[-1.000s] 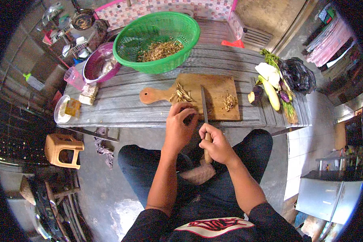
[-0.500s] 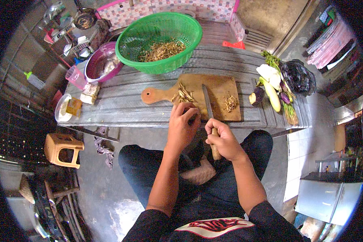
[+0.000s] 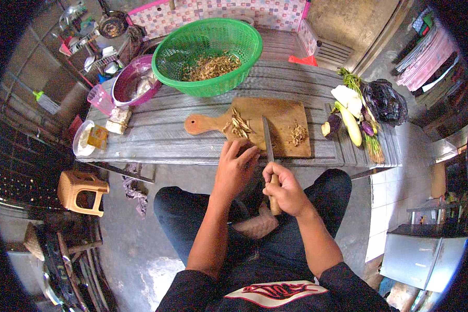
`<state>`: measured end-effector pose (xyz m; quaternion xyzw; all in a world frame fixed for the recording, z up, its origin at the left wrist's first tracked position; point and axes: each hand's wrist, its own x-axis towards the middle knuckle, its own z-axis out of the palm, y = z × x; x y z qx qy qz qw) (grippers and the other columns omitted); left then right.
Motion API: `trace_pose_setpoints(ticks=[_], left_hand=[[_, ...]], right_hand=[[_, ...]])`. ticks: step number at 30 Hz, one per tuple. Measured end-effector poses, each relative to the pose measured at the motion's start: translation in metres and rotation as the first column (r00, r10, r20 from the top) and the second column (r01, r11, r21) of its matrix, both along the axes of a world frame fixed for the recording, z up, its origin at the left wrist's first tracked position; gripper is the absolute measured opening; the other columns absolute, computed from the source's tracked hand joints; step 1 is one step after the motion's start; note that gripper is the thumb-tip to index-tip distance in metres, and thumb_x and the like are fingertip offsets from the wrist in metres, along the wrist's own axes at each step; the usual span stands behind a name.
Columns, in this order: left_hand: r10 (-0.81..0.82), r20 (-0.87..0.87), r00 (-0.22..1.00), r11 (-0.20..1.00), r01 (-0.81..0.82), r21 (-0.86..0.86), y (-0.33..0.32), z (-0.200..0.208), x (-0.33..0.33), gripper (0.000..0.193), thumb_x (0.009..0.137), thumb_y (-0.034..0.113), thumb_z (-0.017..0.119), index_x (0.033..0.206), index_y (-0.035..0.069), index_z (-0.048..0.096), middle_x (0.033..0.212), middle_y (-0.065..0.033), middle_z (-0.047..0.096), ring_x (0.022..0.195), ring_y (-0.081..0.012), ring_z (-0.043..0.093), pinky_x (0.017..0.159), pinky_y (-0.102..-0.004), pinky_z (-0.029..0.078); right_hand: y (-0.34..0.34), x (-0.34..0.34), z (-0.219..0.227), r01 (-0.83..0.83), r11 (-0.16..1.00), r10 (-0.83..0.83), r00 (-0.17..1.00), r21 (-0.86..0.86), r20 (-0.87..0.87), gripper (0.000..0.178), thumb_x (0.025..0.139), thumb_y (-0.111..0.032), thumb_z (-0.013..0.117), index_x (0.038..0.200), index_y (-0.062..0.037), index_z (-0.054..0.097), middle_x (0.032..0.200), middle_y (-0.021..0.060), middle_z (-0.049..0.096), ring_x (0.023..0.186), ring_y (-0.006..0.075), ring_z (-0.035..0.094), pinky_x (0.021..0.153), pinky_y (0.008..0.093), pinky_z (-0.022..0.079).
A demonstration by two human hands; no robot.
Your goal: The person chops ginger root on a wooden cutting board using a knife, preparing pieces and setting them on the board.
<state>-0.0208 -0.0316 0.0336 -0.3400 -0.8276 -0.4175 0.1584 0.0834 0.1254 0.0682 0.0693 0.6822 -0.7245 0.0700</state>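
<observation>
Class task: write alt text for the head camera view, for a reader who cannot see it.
Seen from above, a seated person's right hand grips a knife over a wooden cutting board, while the left hand rests at the board's near edge beside cut strips. A green basket of shreds stands behind.

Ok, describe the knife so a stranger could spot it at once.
Start at the long grey table and find the wooden cutting board below the green basket. The knife lies across the board's near edge, wooden handle in the right hand. It is the only metal blade there.
</observation>
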Motion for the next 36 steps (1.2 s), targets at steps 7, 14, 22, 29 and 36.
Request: trace_pose_setpoints(ticks=[7,14,22,29,36], left_hand=[[0.135,-0.119,0.984,0.989,-0.142,-0.048,0.0,-0.02,0.012,0.035,0.081,0.014,0.079,0.116,0.017,0.076,0.13,-0.0067,0.065,0.127,-0.0339,0.057,0.101,-0.0496,0.046],[0.277,-0.184,0.943,0.952,-0.295,-0.078,0.005,-0.049,0.019,0.041,0.08,0.021,0.08,0.12,0.029,0.077,0.136,-0.0036,0.062,0.13,-0.0318,0.054,0.106,-0.0484,0.037],[0.267,-0.211,0.94,0.957,-0.284,-0.054,0.004,-0.055,0.016,0.046,0.077,0.022,0.081,0.122,0.033,0.077,0.135,-0.0019,0.063,0.126,-0.0305,0.055,0.104,-0.0478,0.037],[0.27,-0.238,0.933,0.962,-0.274,0.016,0.003,-0.063,0.013,0.049,0.076,0.023,0.08,0.124,0.033,0.076,0.135,-0.0025,0.063,0.125,-0.0298,0.057,0.1,-0.0478,0.038],[0.272,-0.242,0.931,0.962,-0.27,0.04,0.008,-0.057,0.013,0.046,0.077,0.021,0.079,0.122,0.031,0.077,0.131,-0.0022,0.065,0.122,-0.0297,0.059,0.098,-0.0464,0.039]], right_hand=[[0.005,-0.009,-0.004,0.005,0.984,0.018,0.991,0.178,-0.13,0.019,0.078,-0.002,0.064,0.09,-0.0076,0.05,0.079,-0.0038,0.041,0.073,0.0076,0.041,0.065,0.0278,0.037],[-0.002,-0.003,-0.008,-0.008,0.991,0.015,0.999,0.13,-0.051,0.02,0.079,-0.001,0.064,0.091,-0.0083,0.05,0.078,-0.0051,0.038,0.072,0.0065,0.038,0.062,0.0273,0.035],[-0.004,-0.002,0.004,0.036,0.999,-0.036,0.999,-0.02,0.007,0.02,0.079,-0.002,0.065,0.091,-0.0082,0.05,0.081,-0.0031,0.041,0.075,0.0082,0.04,0.068,0.0274,0.038],[-0.005,-0.01,0.001,0.025,0.997,-0.024,1.0,0.067,-0.01,0.023,0.077,-0.001,0.067,0.09,-0.0086,0.049,0.084,-0.003,0.044,0.08,0.0092,0.043,0.071,0.0281,0.039],[-0.005,-0.007,-0.013,-0.004,0.976,0.023,0.996,0.216,-0.087,0.022,0.078,-0.002,0.067,0.091,-0.0097,0.051,0.082,-0.005,0.042,0.075,0.008,0.042,0.067,0.0274,0.038]])
